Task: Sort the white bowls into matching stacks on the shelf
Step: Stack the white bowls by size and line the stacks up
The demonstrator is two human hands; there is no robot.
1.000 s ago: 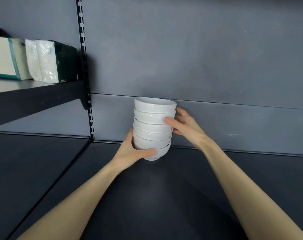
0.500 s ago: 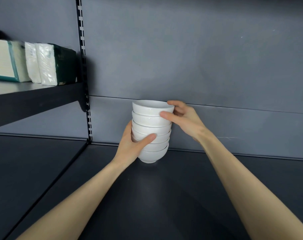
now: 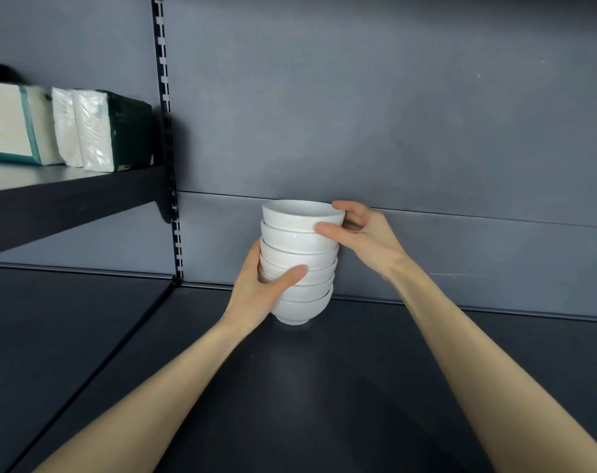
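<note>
Holding the stack of white bowls point(image 3: 298, 264) with both grips. It sits mid-shelf point(image 3: 324, 387), close to the back panel point(image 3: 426, 131). The foot looks seated on the shelf, but I can't confirm contact.

Left grip point(image 3: 256, 295): wrapped round the lower middle of the stack, thumb across the near wall, fingers hidden behind on the left side.
Right grip point(image 3: 365, 233): on the top bowl point(image 3: 302, 215), thumb on the near-right wall just under its rim, fingers curled over the far-right edge.

Handling, my read:
- Looks like glazed ceramic: rigid, slick, chips if knocked.
- Whole stack is probably heavy, a single bowl light.
- Nested bowls can drag the one below up, so I keep the left grip bracing the stack.
- Best hold for one bowl is a rim pinch, thumb on the outer wall and fingers opposite. Lift straight up, no tilt.
- I count about six bowls, all seemingly the same profile.

Versus 1 s ago:
- Right grip was lower, about the third bowl. It's now up at the top one.
- Left grip was down by the bottom bowl and has climbed to mid-stack.
- Stack position is roughly the same.
- Little has changed in the last half second.

The upper left shelf point(image 3: 68, 196) with its wrapped packets point(image 3: 95, 131) is untouched.
</note>
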